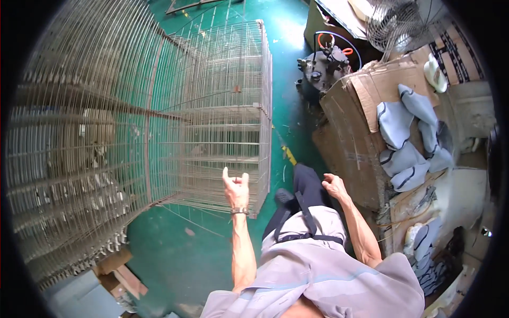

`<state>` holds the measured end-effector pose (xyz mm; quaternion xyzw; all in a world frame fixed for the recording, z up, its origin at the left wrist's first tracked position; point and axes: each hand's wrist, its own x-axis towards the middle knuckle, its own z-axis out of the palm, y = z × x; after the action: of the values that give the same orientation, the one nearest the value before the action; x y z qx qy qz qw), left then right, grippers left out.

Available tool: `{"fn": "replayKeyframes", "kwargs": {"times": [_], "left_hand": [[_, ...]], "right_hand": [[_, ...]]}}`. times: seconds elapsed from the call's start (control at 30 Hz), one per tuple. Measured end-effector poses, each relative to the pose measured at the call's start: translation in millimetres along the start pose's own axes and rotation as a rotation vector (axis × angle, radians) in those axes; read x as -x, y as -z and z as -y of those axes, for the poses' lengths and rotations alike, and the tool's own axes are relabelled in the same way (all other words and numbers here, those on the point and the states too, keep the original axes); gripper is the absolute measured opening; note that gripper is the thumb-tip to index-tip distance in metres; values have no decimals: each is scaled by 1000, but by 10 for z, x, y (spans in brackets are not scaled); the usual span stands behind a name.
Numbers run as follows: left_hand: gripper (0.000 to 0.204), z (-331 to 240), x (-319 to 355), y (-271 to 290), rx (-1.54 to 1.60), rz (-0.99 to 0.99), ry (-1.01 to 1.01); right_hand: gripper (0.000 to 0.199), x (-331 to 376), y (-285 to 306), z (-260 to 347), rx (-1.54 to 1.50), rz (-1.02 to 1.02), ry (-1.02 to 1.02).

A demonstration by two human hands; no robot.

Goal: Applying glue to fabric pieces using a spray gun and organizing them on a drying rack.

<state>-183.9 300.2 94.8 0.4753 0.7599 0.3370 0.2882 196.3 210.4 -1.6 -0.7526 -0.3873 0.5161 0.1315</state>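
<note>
My left hand (237, 191) is raised over the near end of a wire rack (225, 122) with several stacked wire shelves. Its thumb and one finger stand apart, and nothing shows between them. A dark band (239, 211) circles that wrist. Beside my right thigh is my right hand (334, 185), its fingers loosely curled, with no object visible in it. The nearest things to it are my dark trousers (307, 183) and a large cardboard box (350, 143) to the right.
Tall wire panels (95, 106) fill the left side. Grey gloves with dark cuffs (395, 124) lie on the cardboard at right. A dirty machine part (318, 71) and a wire-caged fan (395, 24) are farther off. Cardboard pieces (130, 281) sit on the green floor (175, 254) at lower left.
</note>
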Motion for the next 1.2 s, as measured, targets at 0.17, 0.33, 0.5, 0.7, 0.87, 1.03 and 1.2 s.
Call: {"fn": "replayKeyframes", "kwargs": {"times": [0.17, 0.33, 0.5, 0.7, 0.87, 1.03, 1.2], "left_hand": [[87, 209, 66, -268, -378, 251, -49], [80, 477, -402, -567, -294, 225, 31], [75, 579, -1113, -834, -305, 160, 183], [97, 649, -1639, -1607, -361, 353, 152], [97, 948, -1822, -1983, -214, 204, 250], [88, 1157, -1402, -1722, -279, -59, 226], [96, 1578, -1227, -1657, -569, 123, 11]], "right_hand": [[56, -506, 21, 668, 68, 88, 77], [55, -1831, -27, 1474, 125, 111, 236], [70, -3373, -94, 2551, -155, 213, 194], [100, -4980, -457, 3560, -255, 81, 72], [78, -5985, -965, 3487, -213, 126, 176], [50, -6132, -1415, 3195, 161, -88, 330], [31, -5943, -1533, 3247, 293, -286, 312]]}}
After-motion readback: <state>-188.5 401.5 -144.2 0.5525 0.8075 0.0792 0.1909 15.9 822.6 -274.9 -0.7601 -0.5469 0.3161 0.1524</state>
